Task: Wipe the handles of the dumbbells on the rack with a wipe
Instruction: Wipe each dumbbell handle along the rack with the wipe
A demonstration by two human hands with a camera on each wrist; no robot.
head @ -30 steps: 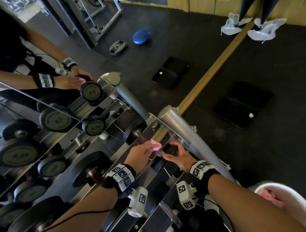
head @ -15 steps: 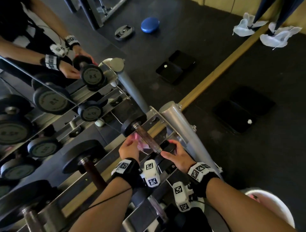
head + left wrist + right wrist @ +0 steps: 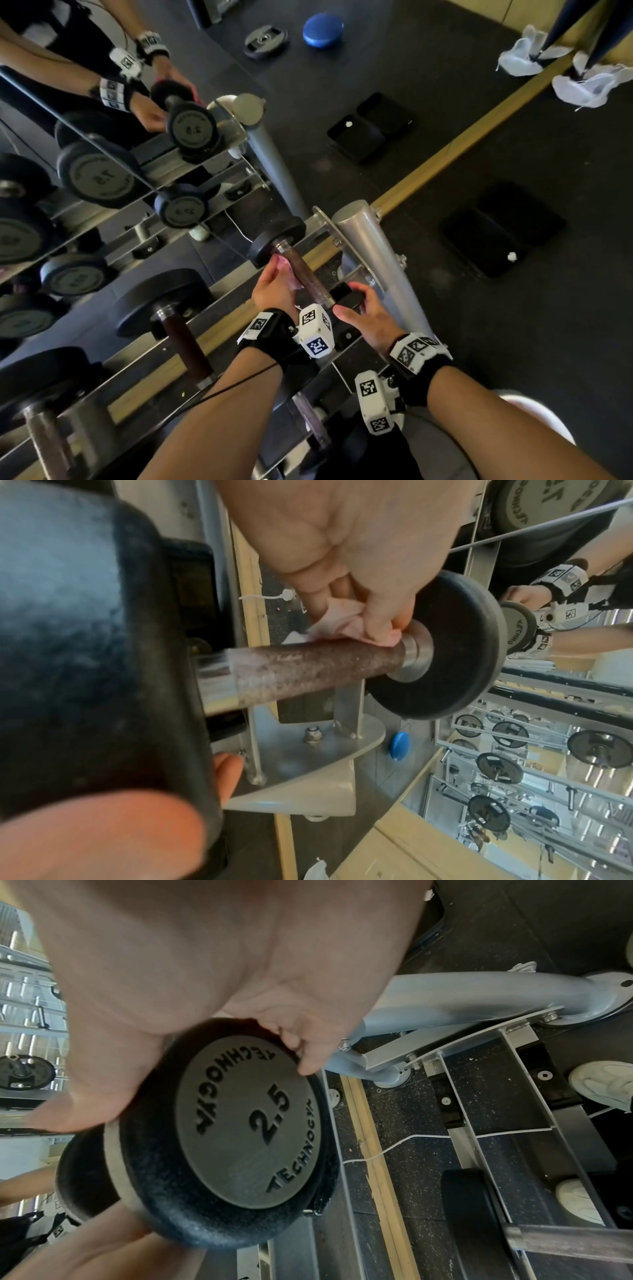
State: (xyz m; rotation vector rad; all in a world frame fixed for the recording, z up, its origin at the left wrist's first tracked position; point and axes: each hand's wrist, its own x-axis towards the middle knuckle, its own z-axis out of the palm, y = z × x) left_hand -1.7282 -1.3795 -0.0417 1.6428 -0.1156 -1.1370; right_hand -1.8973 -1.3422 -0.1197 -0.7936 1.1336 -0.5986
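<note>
A small black dumbbell (image 3: 305, 270) marked 2.5 lies at the right end of the rack's top tier (image 3: 219, 301), its brown handle (image 3: 308, 666) bare along most of its length. My left hand (image 3: 274, 284) pinches a pink wipe (image 3: 346, 626) against the handle's far end, by the far head (image 3: 452, 647). My right hand (image 3: 359, 308) grips the near head (image 3: 246, 1131) by its rim. The wipe (image 3: 291, 274) shows only as a small pink fold beside the handle in the head view.
More dumbbells (image 3: 171, 308) sit to the left on the rack. The grey rack upright (image 3: 370, 253) stands just right of my hands. A mirror (image 3: 102, 137) behind the rack repeats the scene. A white bin (image 3: 537, 414) is at lower right. Dark floor lies to the right.
The left hand has carried the wipe from above the near head down onto the handle and along it to the far end. The right hand stays on the near head.
</note>
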